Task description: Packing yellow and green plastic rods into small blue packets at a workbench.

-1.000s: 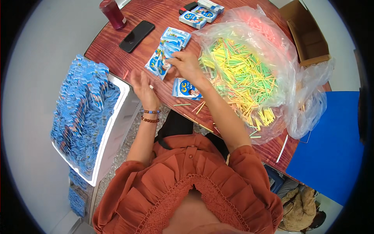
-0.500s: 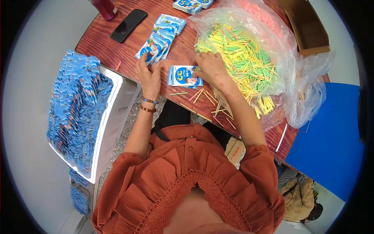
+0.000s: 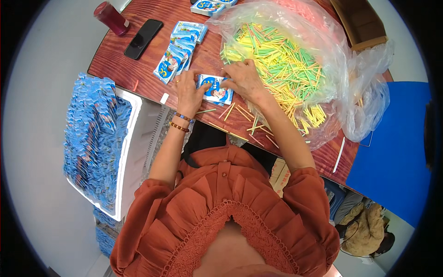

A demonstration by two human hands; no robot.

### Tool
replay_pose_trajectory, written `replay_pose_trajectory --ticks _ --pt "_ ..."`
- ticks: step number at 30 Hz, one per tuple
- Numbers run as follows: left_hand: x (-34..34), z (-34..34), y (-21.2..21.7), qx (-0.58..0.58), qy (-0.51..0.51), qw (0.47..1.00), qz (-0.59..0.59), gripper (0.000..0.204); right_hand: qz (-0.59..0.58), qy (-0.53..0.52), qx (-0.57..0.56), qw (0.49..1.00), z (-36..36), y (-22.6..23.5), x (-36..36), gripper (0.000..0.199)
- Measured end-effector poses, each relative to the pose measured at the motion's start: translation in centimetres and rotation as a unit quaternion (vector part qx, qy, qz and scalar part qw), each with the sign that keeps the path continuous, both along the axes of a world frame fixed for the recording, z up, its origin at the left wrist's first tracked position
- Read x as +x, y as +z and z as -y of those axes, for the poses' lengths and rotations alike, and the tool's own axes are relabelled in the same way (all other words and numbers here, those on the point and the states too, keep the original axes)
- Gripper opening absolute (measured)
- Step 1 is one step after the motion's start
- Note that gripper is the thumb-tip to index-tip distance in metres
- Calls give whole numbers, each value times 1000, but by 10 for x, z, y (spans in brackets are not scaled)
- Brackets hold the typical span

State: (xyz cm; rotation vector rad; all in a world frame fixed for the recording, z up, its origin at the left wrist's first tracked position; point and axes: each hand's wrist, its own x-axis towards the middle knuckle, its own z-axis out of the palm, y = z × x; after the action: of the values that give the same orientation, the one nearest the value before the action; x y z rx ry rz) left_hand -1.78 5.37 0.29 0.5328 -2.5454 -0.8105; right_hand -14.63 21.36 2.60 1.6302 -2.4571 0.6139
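Observation:
Close to the table's near edge lies a blue-and-white printed packet (image 3: 217, 92), with the edge of another just under it. My left hand (image 3: 188, 94), with beaded bracelets on its wrist, is at the packet's left end, thumb on its face and fingers curled past its upper edge. At the right end my right hand (image 3: 247, 82) has its thumb against the packet and its fingers bent beside the plastic bag. Whatever lies beneath the fingertips is hidden. Beyond my left hand, several similar packets (image 3: 177, 53) overlap in a row.
A clear plastic bag (image 3: 339, 69) spreads open around a heap of yellow, green and pink thin sticks (image 3: 286, 64). Loose sticks (image 3: 244, 113) lie before it. A phone (image 3: 143, 39) and red bottle (image 3: 111, 19) stand left. A white box (image 3: 127, 152) is filled with blue packets.
My left hand has moved right, from the row of packets to the left end of the single packet. My right hand stays at its other end. The whole view has shifted slightly.

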Motion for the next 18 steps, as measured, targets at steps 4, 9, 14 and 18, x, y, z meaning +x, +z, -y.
replay_pose_trajectory --ticks 4,9,14,18 --pt "-5 2 -1 34 11 999 4 36 41 -23 -23 999 1 2 0 14" --pt "-3 9 -2 -71 -31 991 -105 26 45 -19 17 999 0 5 0 10" --pt "-2 -2 19 144 -50 974 -167 17 157 69 -89 981 -6 15 -9 11" --pt "-3 -15 33 424 -88 889 -148 7 534 -31 -193 822 -13 38 14 10"
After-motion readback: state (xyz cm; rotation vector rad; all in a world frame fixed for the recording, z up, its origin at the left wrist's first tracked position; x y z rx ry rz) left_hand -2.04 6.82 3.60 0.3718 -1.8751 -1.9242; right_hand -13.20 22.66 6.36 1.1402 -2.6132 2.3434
